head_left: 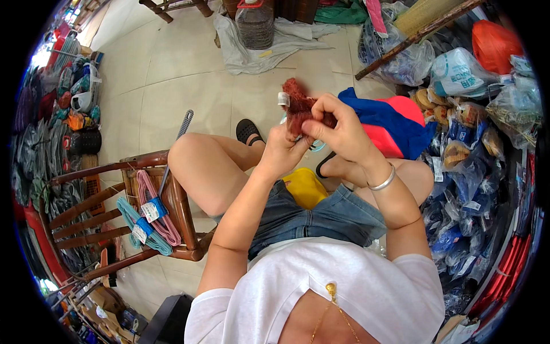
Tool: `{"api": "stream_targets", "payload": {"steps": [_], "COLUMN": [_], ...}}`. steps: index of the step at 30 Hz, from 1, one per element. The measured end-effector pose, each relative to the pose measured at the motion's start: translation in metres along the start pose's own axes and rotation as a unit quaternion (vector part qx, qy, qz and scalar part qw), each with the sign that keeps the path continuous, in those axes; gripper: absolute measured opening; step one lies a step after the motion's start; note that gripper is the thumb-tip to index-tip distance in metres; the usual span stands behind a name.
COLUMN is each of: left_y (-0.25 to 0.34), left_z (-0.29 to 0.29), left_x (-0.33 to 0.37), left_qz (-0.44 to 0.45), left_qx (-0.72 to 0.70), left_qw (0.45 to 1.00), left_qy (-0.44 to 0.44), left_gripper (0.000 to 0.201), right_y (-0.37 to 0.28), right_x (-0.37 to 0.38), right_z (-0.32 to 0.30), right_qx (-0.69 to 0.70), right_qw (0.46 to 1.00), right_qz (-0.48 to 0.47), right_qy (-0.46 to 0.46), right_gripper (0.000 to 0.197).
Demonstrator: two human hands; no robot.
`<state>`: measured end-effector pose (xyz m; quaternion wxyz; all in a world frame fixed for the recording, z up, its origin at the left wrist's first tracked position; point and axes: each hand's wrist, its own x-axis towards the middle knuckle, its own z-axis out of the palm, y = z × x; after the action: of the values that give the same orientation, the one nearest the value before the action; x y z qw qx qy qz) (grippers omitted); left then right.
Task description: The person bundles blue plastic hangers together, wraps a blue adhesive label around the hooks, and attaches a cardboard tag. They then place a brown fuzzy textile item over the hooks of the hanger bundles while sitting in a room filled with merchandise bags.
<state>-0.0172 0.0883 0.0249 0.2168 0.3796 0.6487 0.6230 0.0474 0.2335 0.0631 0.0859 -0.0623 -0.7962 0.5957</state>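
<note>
In front of me, above my lap, both hands hold a dark red fuzzy piece of fabric or knitting (pixel 299 108) with a small white tag (pixel 283 99) on its left edge. My left hand (pixel 281 150) pinches its lower end from below. My right hand (pixel 342 129), with a silver bangle at the wrist, grips its right side, thumb and fingers curled onto it. The fingertips cover part of the piece, so I cannot tell whether a small tool is in them. A yellow object (pixel 306 188) shows between my thighs.
To my left, a bamboo chair (pixel 186 215) bears pink (pixel 163 215) and teal cord bundles (pixel 137 221) and a grey rod (pixel 173 150). Blue and pink-red cloth (pixel 395 126) lies right. Bagged goods (pixel 458 212) crowd the right side. A large clear jug (pixel 255 26) stands ahead.
</note>
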Motion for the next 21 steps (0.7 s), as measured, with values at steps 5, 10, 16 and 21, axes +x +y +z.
{"api": "stream_targets", "payload": {"steps": [5, 10, 16, 21], "left_y": [0.003, -0.005, 0.000, 0.006], "left_z": [0.004, -0.007, -0.002, -0.006], "left_x": [0.001, -0.004, -0.011, -0.007], "left_qz": [0.060, -0.038, 0.008, -0.046], "left_qx": [0.064, -0.010, 0.032, -0.018], "left_qw": [0.996, 0.999, 0.999, 0.999], "left_qy": [-0.003, -0.015, -0.008, 0.010], "left_gripper": [0.012, 0.016, 0.009, 0.011], "right_y": [0.027, 0.002, 0.015, 0.067], "right_x": [0.013, -0.007, 0.004, 0.003], "right_z": [-0.007, -0.001, 0.000, -0.011], "right_qx": [0.230, 0.089, 0.141, 0.284], "right_qw": [0.960, 0.995, 0.980, 0.930], "right_qz": [0.158, 0.032, 0.138, 0.177], "right_qy": [0.013, -0.015, 0.022, 0.153], "right_gripper": [0.017, 0.020, 0.020, 0.014]}}
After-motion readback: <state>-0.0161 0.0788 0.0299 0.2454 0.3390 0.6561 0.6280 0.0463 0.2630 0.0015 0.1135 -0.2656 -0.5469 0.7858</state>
